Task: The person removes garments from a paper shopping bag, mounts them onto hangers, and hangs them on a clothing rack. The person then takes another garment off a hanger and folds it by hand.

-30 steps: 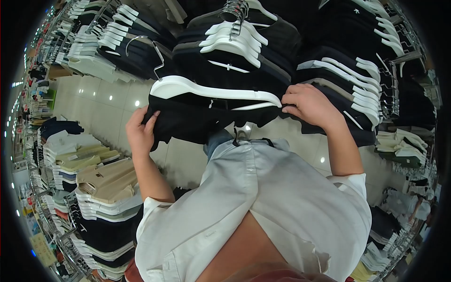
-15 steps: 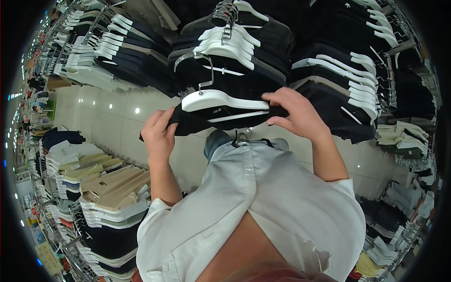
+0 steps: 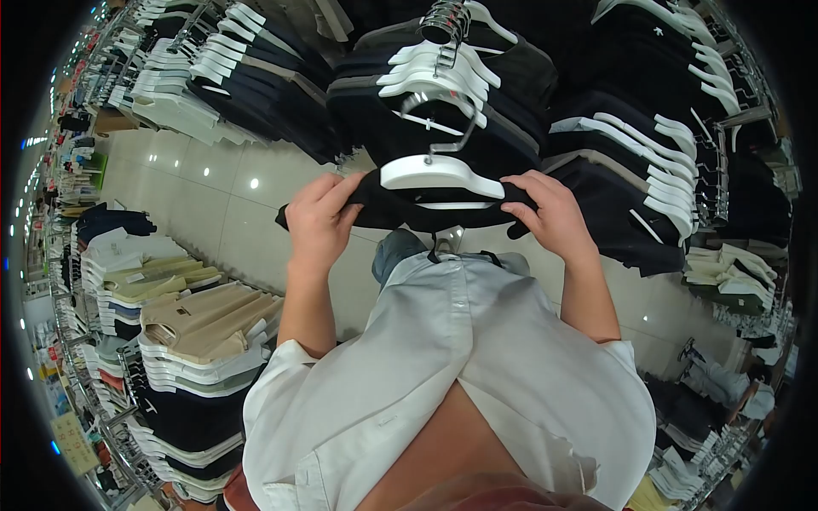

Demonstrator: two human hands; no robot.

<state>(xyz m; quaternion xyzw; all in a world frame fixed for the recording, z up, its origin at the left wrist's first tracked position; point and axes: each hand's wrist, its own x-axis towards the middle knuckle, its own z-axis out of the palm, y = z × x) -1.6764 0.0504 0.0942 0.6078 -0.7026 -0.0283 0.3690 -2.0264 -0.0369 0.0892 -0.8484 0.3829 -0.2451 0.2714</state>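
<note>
A black garment [image 3: 392, 209] hangs on a white hanger [image 3: 439, 175] in front of my body, with the metal hook pointing up. My left hand [image 3: 324, 213] pinches the garment at its left shoulder, thumb and fingers pressed on the cloth. At the right shoulder, close to the hanger's end, my right hand [image 3: 545, 213] grips the black cloth between thumb and fingers. Just beyond the hook, several dark garments [image 3: 366, 111] hang on white hangers from a shared rail end.
Dark clothes on white hangers [image 3: 613, 192] hang at the right. More racked clothes [image 3: 256, 94] are at the upper left. A beige garment [image 3: 204, 324] tops a row at the lower left. Tiled floor [image 3: 247, 230] shows between the racks.
The hanger and garment have shifted right and turned more level. My left hand has moved right along with them. My right hand, spread half a second ago, has closed on the cloth.
</note>
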